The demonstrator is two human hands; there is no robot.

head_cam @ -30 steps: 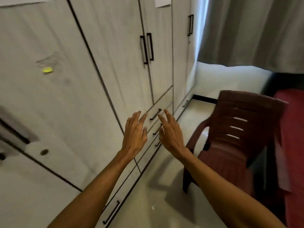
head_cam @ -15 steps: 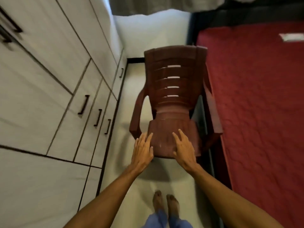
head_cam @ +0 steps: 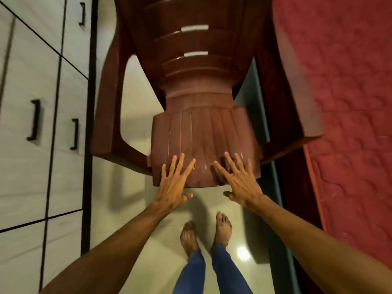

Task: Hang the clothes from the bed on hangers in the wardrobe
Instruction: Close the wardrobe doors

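Head view: spread fingers [head_cam: 179, 164] over chair seat [head_cam: 203, 132], wardrobe [head_cam: 23, 170] left, bed [head_cam: 350, 92] right.

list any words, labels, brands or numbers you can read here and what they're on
None can be read in this view.
The brown plastic chair, the wardrobe fronts and the red bed show no print, label or number.

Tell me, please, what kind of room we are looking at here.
Most likely a bedroom: a bed with a red quilted cover on the right, a pale wardrobe with drawers and black handles on the left, and a brown plastic chair in the narrow aisle between them.
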